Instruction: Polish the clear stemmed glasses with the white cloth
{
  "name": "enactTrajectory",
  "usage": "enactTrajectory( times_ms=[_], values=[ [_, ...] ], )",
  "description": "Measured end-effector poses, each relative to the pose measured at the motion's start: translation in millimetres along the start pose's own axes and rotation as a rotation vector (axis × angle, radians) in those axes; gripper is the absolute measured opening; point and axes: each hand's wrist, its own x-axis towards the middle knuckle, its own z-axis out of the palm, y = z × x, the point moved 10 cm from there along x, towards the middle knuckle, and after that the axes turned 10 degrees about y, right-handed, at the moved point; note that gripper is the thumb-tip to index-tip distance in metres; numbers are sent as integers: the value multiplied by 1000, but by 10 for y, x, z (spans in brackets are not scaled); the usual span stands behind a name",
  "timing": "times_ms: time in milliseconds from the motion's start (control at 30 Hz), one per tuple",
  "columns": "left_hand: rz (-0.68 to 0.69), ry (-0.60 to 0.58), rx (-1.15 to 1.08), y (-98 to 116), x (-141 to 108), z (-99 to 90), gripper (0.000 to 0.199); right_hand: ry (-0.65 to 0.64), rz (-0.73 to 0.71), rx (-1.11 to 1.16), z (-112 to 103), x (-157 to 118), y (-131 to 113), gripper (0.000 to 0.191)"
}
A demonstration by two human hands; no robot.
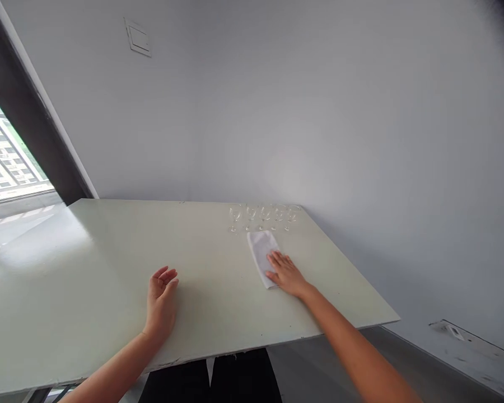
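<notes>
A folded white cloth [261, 254] lies flat on the pale table [218, 313]. My right hand [286, 273] rests palm down across the cloth's right side, its fingers stretched and spread. Just beyond the cloth stand several clear stemmed wine glasses [264, 214], upright in a row near the table's far right corner. Well to the left of the cloth is my left hand [162, 302], on its side by the tabletop. Its fingers are loosely curved and apart from the thumb, with nothing between them.
Grey walls [252, 101] meet behind the table, and one runs along its right edge. A window [10, 151] is at the far left. A light switch [138, 39] sits high on the wall; a wall plate [456, 332] is low at the right.
</notes>
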Motion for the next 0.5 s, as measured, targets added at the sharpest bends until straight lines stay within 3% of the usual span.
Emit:
enactTrajectory(
  times_ms=[167,267,367,500],
  values=[
    [-3,-26,20,15,-46,37,35,10,373,-222,-171,-384,1121,65],
    [-13,-28,36,19,-56,37,35,13,521,-330,-294,-620,1399,63],
    [-29,-30,68,23,-71,49,33,15,518,-393,-394,-718,1263,56],
    [-35,-36,78,22,-89,61,32,45,368,-415,-477,-646,677,51]
  ],
)
